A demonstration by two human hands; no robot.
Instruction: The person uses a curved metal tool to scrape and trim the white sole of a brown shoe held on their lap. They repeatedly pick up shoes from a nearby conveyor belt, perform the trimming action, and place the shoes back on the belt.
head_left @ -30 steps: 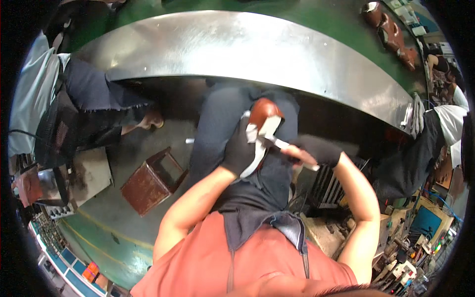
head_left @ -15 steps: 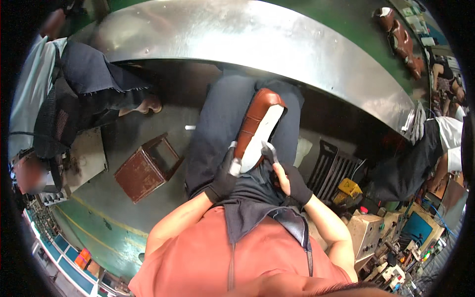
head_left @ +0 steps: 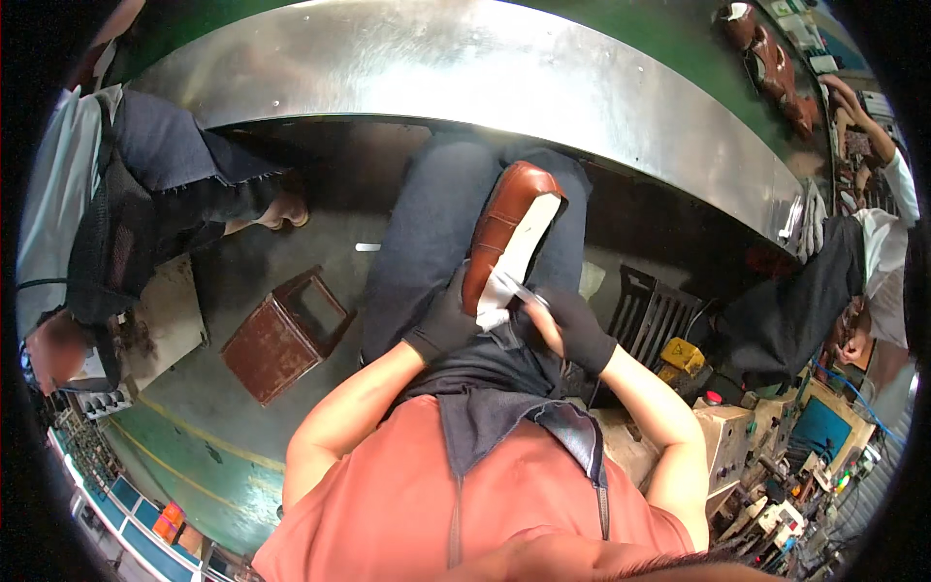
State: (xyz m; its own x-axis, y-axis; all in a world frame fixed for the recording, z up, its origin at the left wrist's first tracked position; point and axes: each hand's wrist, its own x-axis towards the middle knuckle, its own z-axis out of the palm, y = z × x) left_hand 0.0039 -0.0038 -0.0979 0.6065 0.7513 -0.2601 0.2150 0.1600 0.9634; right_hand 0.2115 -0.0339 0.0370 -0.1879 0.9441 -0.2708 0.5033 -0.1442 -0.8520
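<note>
A brown leather shoe (head_left: 493, 221) lies on its side across my lap, toe away from me, its white underside (head_left: 527, 236) turned up and to the right. My left hand (head_left: 448, 322), in a black glove with bare fingertips, is closed around the heel end from the left. In a similar glove, my right hand (head_left: 574, 332) grips a metal hand tool (head_left: 512, 285). The tool's silver end meets or hovers over the white underside near the heel; motion blur hides its exact shape and whether it touches.
A long metal bench (head_left: 417, 73) curves just beyond my knees. To the left stand a brown stool (head_left: 276, 339) and a seated person (head_left: 73, 223). More brown shoes (head_left: 771, 63) lie far right. A slatted black rack (head_left: 645, 315), a yellow pedal (head_left: 682, 356) and machinery (head_left: 727, 441) are at right.
The tool in my right hand has swung left and down over the heel of the underside. My left fingers have shifted around the heel. The shoe has barely moved.
</note>
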